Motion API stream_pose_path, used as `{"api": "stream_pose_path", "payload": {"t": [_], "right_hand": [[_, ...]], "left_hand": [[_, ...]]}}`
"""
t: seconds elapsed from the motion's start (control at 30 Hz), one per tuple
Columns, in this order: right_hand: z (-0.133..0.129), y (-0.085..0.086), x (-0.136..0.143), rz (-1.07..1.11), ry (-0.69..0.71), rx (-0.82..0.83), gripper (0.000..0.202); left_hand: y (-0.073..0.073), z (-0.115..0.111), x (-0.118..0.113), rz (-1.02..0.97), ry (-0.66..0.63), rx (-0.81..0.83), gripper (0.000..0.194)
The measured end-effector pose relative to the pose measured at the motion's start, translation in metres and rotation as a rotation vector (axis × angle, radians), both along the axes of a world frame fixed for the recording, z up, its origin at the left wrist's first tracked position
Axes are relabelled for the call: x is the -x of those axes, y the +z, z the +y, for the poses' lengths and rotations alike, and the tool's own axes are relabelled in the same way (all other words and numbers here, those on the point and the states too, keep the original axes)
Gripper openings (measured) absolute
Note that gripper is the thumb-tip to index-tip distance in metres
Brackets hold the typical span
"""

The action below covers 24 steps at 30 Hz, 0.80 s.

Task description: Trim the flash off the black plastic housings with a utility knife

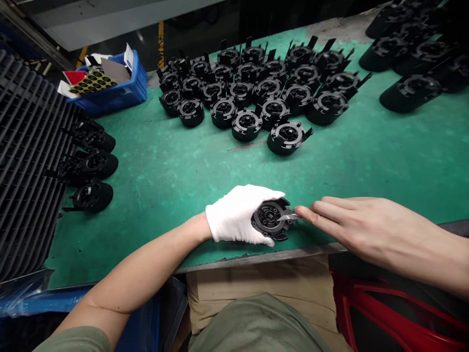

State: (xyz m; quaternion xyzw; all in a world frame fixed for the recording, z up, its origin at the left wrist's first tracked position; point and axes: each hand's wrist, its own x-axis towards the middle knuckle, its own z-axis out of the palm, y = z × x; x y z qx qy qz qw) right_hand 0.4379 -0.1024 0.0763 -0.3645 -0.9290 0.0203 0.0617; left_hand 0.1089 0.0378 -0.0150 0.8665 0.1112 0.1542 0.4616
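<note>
My left hand (242,215), in a white glove, is wrapped round a round black plastic part (269,216) near the table's front edge. The part's ringed face, with a hub and small holes, is turned up toward me. My bare right hand (340,217) comes in from the right, fingers closed on a small knife (290,215). Its pointed metal blade lies over the part's right rim, tip toward the hub. Whether the blade touches the plastic I cannot tell. Most of the knife's handle is hidden by my fingers.
Many similar black parts (247,124) stand in rows on the green table (176,171). More black parts (410,93) are at the far right, and several (93,195) at the left beside grey ribbed trays (25,156). A blue bin (113,98) holds papers. A red frame (395,313) is below.
</note>
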Motion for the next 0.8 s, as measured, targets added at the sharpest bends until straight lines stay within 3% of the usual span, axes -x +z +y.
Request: {"api": "stream_pose_path", "payload": {"t": [0.13, 0.3, 0.43, 0.57, 0.8], "right_hand": [[-0.008, -0.001, 0.005, 0.025, -0.019, -0.094, 0.077], [-0.046, -0.005, 0.022, 0.163, -0.356, -0.075, 0.045], [-0.085, -0.015, 0.05, 0.145, -0.482, -0.053, 0.056], [-0.101, -0.02, 0.073, 0.105, -0.554, -0.063, 0.075], [-0.101, -0.012, 0.071, 0.093, -0.545, -0.12, 0.056]], "left_hand": [[0.0, 0.0, 0.0, -0.007, 0.007, -0.001, 0.127], [0.0, -0.003, -0.001, -0.002, 0.033, -0.033, 0.132], [0.003, -0.006, 0.0, 0.063, 0.054, -0.07, 0.142], [0.005, -0.008, 0.002, 0.072, 0.073, -0.091, 0.139], [-0.003, -0.01, -0.004, -0.034, 0.052, -0.101, 0.129]]}}
